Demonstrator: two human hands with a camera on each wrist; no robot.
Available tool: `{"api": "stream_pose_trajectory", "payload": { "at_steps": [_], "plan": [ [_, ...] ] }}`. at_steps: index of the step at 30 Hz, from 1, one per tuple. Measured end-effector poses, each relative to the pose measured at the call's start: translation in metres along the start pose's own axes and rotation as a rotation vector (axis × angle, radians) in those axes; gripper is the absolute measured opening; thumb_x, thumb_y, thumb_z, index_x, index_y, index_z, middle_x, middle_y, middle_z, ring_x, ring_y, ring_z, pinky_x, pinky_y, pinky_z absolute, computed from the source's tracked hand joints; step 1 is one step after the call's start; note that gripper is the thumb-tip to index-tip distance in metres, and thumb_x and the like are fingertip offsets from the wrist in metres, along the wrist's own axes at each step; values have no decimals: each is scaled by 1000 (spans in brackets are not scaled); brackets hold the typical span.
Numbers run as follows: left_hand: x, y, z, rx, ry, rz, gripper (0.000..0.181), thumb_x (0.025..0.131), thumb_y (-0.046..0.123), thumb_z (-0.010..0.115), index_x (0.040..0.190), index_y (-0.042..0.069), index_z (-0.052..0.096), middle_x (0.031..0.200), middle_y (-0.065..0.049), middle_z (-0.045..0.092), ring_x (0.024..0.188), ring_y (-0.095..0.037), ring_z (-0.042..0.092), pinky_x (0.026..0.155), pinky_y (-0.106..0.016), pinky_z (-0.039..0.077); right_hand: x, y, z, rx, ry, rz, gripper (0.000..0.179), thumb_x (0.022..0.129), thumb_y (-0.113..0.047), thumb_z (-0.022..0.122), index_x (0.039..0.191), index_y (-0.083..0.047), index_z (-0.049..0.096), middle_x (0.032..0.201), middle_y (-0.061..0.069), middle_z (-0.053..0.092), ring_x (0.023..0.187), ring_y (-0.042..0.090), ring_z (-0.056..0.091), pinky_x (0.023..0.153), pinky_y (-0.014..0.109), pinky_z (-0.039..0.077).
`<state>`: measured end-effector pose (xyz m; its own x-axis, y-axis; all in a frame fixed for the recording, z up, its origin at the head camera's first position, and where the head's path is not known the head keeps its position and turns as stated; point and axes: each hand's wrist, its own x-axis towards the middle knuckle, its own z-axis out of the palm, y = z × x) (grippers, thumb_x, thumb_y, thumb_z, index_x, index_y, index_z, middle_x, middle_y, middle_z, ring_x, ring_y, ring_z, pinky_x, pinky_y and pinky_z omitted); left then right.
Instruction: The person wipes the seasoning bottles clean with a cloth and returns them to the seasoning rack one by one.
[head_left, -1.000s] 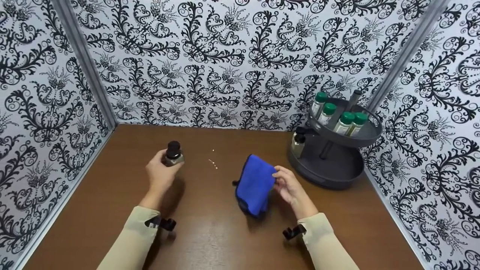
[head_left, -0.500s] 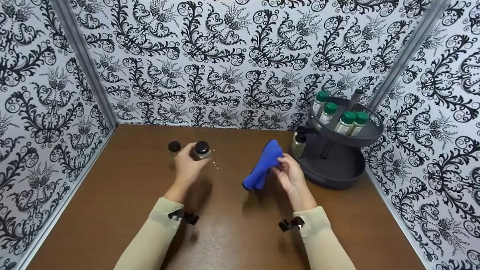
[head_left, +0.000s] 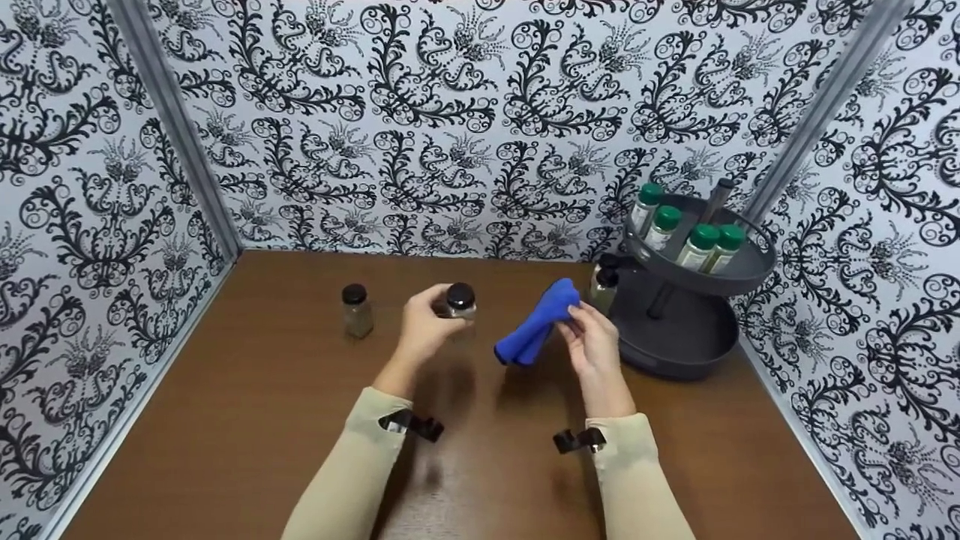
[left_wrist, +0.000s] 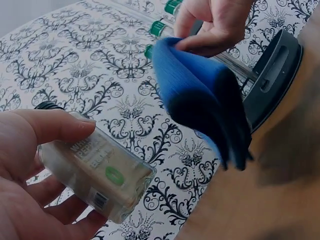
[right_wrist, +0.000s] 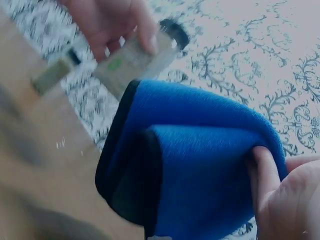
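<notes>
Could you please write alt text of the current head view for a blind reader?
A person's left hand holds a black-capped jar over a brown table while the right hand grips a folded blue cloth. Another jar stands at left; a gray two-tier rack with green-capped jars stands at right.

In the head view, the table (head_left: 247,420) is looked upon forward and down, from farthest off. In the left wrist view, the jar (left_wrist: 102,167) and left hand (left_wrist: 37,175) are seen close up, aslant, with the cloth (left_wrist: 200,92) and right hand (left_wrist: 215,27) faced beyond. In the right wrist view, the cloth is seen nearest, with the jar beyond. The stand (head_left: 667,352) is shared by the head and left wrist views.
</notes>
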<state>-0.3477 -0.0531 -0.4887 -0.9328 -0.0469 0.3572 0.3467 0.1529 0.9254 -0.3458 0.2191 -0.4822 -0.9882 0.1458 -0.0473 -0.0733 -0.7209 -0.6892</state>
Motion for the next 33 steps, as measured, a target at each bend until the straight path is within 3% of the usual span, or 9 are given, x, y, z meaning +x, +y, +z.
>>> {"api": "stream_pose_trajectory", "payload": {
  "at_steps": [5, 12, 19, 23, 33],
  "plan": [
    [-6, -1, 4, 57, -58, 20, 52, 68, -2, 87, 119, 5, 78, 101, -11, 79, 88, -15, 68, 80, -28, 57, 6, 2, -9, -3, 8, 25, 31, 99, 17, 47, 92, -2, 71, 83, 8, 77, 75, 15, 75, 69, 27, 63],
    [-13, -5, 11, 231, -51, 68, 62, 67, -1, 88, 128, 4, 77, 111, -15, 78, 100, -26, 68, 91, -37, 57, -1, 6, -8, -44, -11, 45, 34, 98, 18, 47, 91, -4, 73, 87, 7, 77, 78, 16, 74, 72, 26, 63],
    [-16, -12, 19, 200, -21, -34, 49, 65, -1, 87, 114, 5, 80, 100, -11, 80, 92, -28, 72, 82, -37, 61, -8, 16, 5, -38, -55, 44, 33, 97, 17, 49, 90, -5, 72, 87, 6, 76, 77, 15, 73, 71, 25, 62],
    [-18, -14, 18, 167, -35, -58, 51, 65, 2, 87, 116, 8, 80, 102, -10, 79, 94, -26, 72, 82, -34, 60, -11, 21, 10, -61, -40, 32, 31, 96, 16, 51, 89, -6, 71, 86, 5, 76, 74, 15, 72, 68, 25, 62],
    [-18, -5, 20, 98, -73, 17, 52, 66, 2, 84, 118, 6, 78, 101, -13, 78, 93, -32, 72, 76, -29, 58, -17, 16, 19, -174, -15, -99, 30, 93, 18, 58, 87, -7, 74, 85, 4, 73, 70, 13, 72, 64, 25, 61]
  ]
}}
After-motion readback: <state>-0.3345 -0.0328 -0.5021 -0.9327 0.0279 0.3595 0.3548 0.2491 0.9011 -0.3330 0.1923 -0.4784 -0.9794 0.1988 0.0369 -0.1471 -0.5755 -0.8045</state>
